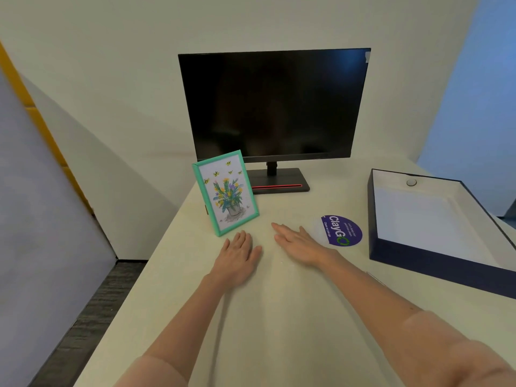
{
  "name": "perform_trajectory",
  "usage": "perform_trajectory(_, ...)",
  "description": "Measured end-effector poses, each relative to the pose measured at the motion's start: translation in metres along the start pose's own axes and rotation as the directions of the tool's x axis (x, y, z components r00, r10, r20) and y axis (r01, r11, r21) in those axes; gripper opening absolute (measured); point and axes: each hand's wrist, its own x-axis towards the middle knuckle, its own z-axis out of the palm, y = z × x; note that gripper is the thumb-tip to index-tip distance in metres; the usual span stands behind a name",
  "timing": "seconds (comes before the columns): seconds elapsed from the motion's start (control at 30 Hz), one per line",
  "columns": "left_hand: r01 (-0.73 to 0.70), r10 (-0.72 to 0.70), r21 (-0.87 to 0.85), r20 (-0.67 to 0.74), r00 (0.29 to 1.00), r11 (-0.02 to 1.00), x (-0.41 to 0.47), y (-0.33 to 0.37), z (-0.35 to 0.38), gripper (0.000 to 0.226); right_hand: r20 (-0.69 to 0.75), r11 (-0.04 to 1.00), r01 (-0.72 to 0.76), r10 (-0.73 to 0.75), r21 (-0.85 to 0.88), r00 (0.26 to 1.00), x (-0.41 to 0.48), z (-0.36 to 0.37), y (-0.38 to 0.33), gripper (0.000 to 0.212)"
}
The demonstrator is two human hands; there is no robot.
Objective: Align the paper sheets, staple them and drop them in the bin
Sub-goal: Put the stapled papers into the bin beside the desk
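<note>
On desk (279, 317), both hands flat, fingers extended

An office is indicated: a dark monitor (275, 104) is stood on a pale desk (279, 317), a framed flower picture (225, 192) beside it, and grey carpet (92, 311) is seen below.

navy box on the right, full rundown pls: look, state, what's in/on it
The box is a shallow open tray, no lid in view, with dark navy outer walls and a white lining; it looks like card. It lies flat on the desk at the right, partly cut off by the frame. Inside, white paper and a small round grey object near the far wall. Neither hand touches it.
</note>
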Motion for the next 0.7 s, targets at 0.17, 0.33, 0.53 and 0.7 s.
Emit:
perform_trajectory(0.17,-0.111,0.11,0.045,0.018,0.994,0.993,-0.016,0.006,0.005,0.06,0.021,0.994,0.109,-0.108,-0.007,0.994,-0.026,0.011,-0.006,0.049)
perform_trajectory(0.33,-0.186,0.184,0.022,0.046,0.982,0.982,-0.038,0.014,0.009,0.057,0.052,0.988,0.154,-0.155,0.03,0.987,-0.072,0.018,-0.014,0.049)
perform_trajectory(0.53,-0.139,0.137,-0.048,-0.036,0.99,0.989,-0.02,0.009,-0.012,0.052,-0.075,0.992,-0.014,0.024,0.122,0.997,-0.097,-0.005,-0.011,0.051)
perform_trajectory(0.7,-0.128,0.125,0.037,0.056,0.991,0.991,0.01,0.024,-0.012,0.053,-0.07,0.995,-0.078,0.074,-0.065,0.995,-0.094,0.025,-0.003,0.057)
